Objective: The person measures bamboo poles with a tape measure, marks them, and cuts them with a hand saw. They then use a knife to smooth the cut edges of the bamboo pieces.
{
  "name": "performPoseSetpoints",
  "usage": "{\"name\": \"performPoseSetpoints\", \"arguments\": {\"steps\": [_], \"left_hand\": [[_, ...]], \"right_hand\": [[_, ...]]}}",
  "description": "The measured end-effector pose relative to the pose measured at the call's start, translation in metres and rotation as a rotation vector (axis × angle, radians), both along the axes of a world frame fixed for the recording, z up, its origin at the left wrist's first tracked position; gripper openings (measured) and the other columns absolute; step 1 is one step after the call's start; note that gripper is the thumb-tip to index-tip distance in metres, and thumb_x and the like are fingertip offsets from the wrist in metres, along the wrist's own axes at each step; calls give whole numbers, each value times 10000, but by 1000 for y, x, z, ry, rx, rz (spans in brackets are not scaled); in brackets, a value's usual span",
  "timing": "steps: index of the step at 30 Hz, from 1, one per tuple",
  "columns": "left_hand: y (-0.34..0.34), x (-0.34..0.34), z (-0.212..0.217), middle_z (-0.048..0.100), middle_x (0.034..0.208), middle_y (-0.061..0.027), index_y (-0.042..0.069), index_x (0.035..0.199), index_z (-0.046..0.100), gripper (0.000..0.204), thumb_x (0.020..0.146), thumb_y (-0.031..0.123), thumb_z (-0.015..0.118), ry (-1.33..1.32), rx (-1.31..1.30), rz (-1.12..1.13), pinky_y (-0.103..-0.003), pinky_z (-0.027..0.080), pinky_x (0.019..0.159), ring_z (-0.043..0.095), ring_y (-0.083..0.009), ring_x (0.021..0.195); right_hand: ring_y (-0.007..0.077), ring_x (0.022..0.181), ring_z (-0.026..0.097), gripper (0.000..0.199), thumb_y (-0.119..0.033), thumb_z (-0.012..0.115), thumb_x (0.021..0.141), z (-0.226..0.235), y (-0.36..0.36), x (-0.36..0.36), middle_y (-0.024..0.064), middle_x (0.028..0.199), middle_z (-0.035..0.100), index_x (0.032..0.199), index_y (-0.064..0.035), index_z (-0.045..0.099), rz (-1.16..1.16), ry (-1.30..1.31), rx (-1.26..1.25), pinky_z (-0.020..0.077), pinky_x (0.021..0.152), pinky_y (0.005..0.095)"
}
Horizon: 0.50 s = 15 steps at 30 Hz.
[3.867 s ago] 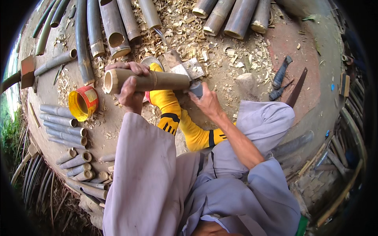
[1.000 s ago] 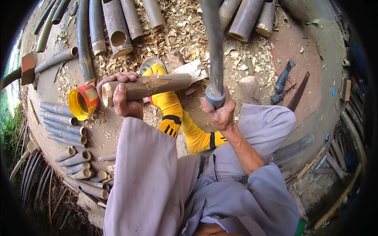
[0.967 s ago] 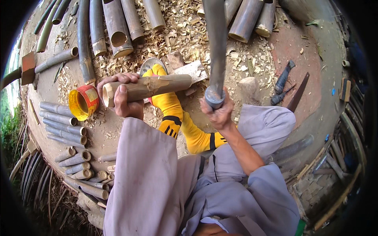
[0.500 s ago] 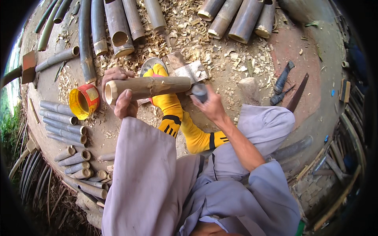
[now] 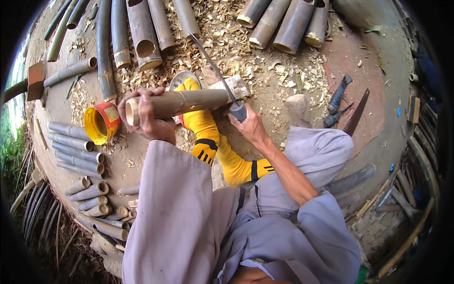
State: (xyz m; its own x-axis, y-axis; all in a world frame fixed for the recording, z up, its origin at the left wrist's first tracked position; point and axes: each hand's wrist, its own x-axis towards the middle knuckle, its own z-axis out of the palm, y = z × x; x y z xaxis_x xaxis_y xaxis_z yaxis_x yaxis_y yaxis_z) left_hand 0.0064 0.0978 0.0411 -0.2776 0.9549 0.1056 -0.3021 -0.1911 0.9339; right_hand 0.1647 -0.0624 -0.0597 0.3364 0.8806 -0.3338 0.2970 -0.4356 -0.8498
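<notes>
The fingers of my left hand (image 5: pixel 150 117) are clamped around the left end of the bamboo tube (image 5: pixel 198 102), close behind its pale cut mouth. In my right hand (image 5: pixel 250 128), the fingers are closed around the grey handle (image 5: pixel 238 111) of a long knife (image 5: pixel 215 69). The tube's long axis runs from left to right, its right end lying slightly farther from me than the left. That right end sits just beyond my right fingers, to their left and a little to the far side, so my right hand is the nearer one to it. The blade slants from the handle toward the far left, crossing the tube's line at that end; whether edge and bamboo touch, I cannot tell. Below the tube is my foot in a yellow sock (image 5: pixel 201 127), and a pale block (image 5: pixel 234 86) lies just past its right end. Farther out, wood shavings (image 5: pixel 279 71) litter the ground, a yellow tin (image 5: pixel 100 124) stands open to the left, and a saw (image 5: pixel 356 113) lies well to the right.
</notes>
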Motion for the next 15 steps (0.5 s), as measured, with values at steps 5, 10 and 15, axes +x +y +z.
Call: {"name": "performPoseSetpoints", "arguments": {"steps": [5,10,15], "left_hand": [[-4,-7,0,532,803,-131,32,1026,487,283,758,83,562,-46,59,-132,-414,511,734,564,-252,727],[-3,-15,-11,529,760,-159,7,1033,480,334,721,53,591,-191,154,-230,-417,513,689,555,-260,683],[-10,-10,-10,531,803,-155,4,1063,474,379,716,88,601,-73,210,-390,-436,492,744,561,-277,749]], "right_hand": [[268,708,682,383,-260,708,815,33,2,9,167,819,670,1040,-1,537,-74,123,44,539,596,354],[190,707,677,375,-264,714,807,43,-1,-1,154,792,666,1020,-10,539,-140,230,331,525,573,323],[283,795,690,370,-305,702,811,15,2,3,194,822,676,983,-5,570,17,112,-94,533,647,387]]}}
